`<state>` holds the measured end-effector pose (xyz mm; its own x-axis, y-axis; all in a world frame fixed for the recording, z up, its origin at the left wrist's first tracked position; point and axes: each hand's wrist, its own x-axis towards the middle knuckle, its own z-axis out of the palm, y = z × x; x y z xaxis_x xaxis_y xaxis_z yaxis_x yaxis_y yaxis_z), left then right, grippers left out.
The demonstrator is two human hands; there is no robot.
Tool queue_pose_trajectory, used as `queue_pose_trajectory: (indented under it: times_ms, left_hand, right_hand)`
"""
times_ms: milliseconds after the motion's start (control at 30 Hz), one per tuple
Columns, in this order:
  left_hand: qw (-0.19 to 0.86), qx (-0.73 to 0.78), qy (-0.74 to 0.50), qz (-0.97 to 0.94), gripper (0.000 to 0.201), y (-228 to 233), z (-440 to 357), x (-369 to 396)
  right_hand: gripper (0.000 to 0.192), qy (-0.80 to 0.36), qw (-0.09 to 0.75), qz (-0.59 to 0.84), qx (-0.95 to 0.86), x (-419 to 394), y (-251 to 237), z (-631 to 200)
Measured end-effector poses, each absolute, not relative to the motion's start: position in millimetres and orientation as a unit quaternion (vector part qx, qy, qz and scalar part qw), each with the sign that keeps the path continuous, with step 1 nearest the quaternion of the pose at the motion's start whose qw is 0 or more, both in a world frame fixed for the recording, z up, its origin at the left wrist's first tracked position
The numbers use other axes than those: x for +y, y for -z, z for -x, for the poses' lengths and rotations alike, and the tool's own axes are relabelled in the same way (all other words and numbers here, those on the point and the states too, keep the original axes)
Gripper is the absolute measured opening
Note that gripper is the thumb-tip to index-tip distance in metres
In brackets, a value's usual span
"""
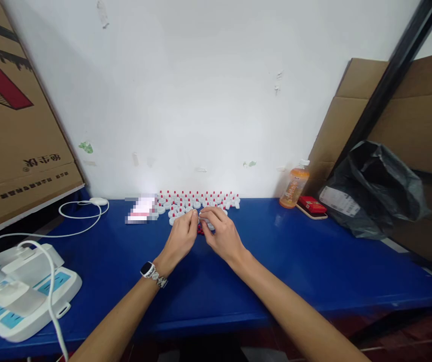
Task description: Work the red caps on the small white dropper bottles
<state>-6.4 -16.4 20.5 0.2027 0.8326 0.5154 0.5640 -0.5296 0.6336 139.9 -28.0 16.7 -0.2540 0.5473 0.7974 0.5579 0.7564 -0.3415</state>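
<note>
Left grip (181,234) and right grip (223,234) are pinching one small, mostly hidden white piece (199,214); dozens of red-tipped white caps (196,205), overlapping beyond exact counting, are standing behind.

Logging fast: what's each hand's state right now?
Left hand: closed; whether it holds anything can't be told.
Right hand: curled inward; its hold can't be told.
</note>
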Motion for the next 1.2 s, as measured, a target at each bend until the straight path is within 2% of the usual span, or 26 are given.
queue_pose_trajectory:
  times_ms: [167, 233, 300, 433, 567, 700, 967, 1200]
  left_hand:
    - [0.134, 0.506, -0.526, -0.67, 0.042, -37, 41, -12]
    - [0.119, 0.484, -0.491, -0.715, 0.038, -41, 51, -8]
    - [0.112, 0.427, -0.402, -0.802, 0.035, -39, 51, -2]
    - [0.098, 0.378, -0.304, -0.869, 0.028, -21, 33, 12]
    - [0.087, 0.375, -0.267, -0.884, 0.021, -9, 29, 20]
    - [0.08, 0.373, -0.266, -0.885, 0.022, -8, 38, 19]
    - [0.15, 0.397, -0.327, -0.844, 0.023, 0, 54, 17]
    - [0.183, 0.435, -0.285, -0.834, 0.021, -4, 55, 12]
  right_hand:
    - [0.016, -0.002, 0.538, 0.465, -0.704, -12, -15, -180]
    - [0.011, -0.011, 0.571, 0.504, -0.648, -4, -14, -195]
    - [0.012, -0.056, 0.579, 0.509, -0.635, 2, -12, -200]
    - [0.013, -0.123, 0.552, 0.488, -0.665, 4, -7, -190]
    - [0.014, -0.143, 0.549, 0.475, -0.673, 0, -5, -182]
    - [0.015, -0.159, 0.547, 0.441, -0.693, -1, -3, -174]
    - [0.011, -0.142, 0.525, 0.43, -0.721, 37, -9, -149]
    - [0.015, -0.093, 0.413, 0.512, -0.747, 91, -13, -131]
